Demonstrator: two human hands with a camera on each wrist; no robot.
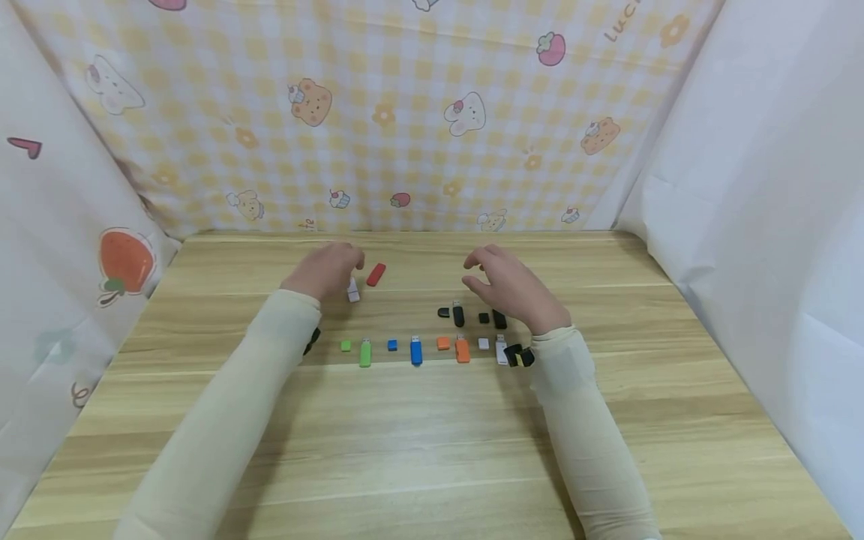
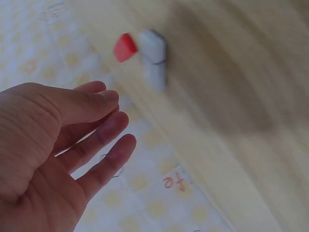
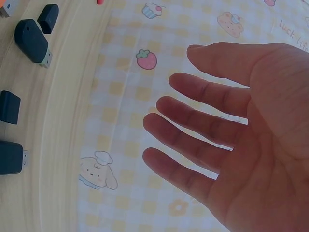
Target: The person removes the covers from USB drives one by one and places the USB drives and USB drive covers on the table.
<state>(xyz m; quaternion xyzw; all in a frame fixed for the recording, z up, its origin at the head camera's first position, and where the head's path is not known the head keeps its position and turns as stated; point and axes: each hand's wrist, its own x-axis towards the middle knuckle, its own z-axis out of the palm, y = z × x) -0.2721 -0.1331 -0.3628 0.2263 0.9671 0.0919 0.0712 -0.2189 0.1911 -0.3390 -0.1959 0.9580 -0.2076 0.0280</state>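
Here, the white stick points away from me, just right of my loose, empty left hand; right hand spread.

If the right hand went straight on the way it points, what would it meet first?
Probably the checked cloth; no item shows between it and the right hand, though depth is unclear.

Far side: cloth backdrop, yellow-and-white check, printed with flowers and cupcakes. Left drape: white, bearing a large strawberry print. Right drape: white, lightly creased. Tabletop: pale wood, grain running left to right. Light diffuse; soft sheen, near middle.
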